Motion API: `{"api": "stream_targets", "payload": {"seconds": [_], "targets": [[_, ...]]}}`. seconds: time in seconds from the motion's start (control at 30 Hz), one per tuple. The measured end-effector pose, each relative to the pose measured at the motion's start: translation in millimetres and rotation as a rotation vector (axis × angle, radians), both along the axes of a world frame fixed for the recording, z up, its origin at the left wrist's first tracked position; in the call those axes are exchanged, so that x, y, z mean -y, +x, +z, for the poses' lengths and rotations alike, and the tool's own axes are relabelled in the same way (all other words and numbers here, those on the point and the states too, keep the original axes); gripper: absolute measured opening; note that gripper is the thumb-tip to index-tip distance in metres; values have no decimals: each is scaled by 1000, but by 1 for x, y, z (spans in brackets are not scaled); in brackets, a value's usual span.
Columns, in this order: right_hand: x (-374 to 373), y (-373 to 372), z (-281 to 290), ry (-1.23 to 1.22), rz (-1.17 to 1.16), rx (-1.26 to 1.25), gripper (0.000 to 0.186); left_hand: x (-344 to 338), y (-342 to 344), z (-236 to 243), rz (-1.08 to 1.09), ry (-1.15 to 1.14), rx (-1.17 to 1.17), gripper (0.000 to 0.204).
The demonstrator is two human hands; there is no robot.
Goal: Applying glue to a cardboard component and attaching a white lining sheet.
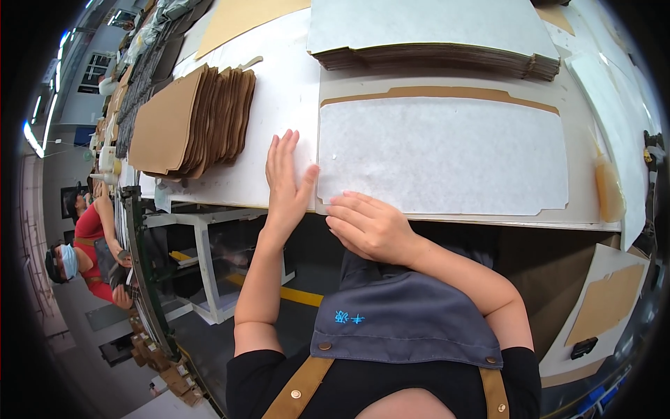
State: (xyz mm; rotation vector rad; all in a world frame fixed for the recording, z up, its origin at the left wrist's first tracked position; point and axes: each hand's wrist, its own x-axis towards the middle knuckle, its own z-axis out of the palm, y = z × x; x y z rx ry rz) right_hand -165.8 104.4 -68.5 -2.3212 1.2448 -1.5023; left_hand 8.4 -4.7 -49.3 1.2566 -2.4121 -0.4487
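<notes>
A broad white-faced panel (447,153) with a brown strip along its far edge and notched corners lies flat on the table in front of me. My left hand (285,185) stands on edge at the panel's left side, fingers stretched out, thumb at its border, nothing held. At the panel's near left corner is my right hand (370,225), its fingers extended side by side over the edge and its palm partly hidden. Left of my left hand sits a stack of brown leather-like pieces (188,126).
Beyond the panel lies a stack of similar white-faced panels (433,28). An amber, bottle-like object (609,188) is at the table's right. Tan sheet material (244,24) lies at the far left. A co-worker (91,241) with a mask works at the left.
</notes>
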Motion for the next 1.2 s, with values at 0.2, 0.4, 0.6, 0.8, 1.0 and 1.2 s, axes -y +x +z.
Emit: {"api": "stream_targets", "payload": {"seconds": [0.2,0.4,0.6,0.8,1.0,1.2], "targets": [[-10,-2,13,14,90,115,18,12,-6,-11,133,-156,43,55],[-30,-44,27,40,-25,123,19,6,-14,-13,86,-229,83,59],[-58,-131,36,42,-599,52,20,25,-3,5,158,-285,88,61],[-100,-210,31,214,-1067,231,16,11,-23,31,-16,492,-494,53],[-104,-215,15,240,-1110,275,16,36,-22,44,28,800,-569,52],[-107,-220,25,159,-1172,140,15,56,-34,39,-25,811,-482,53]]}}
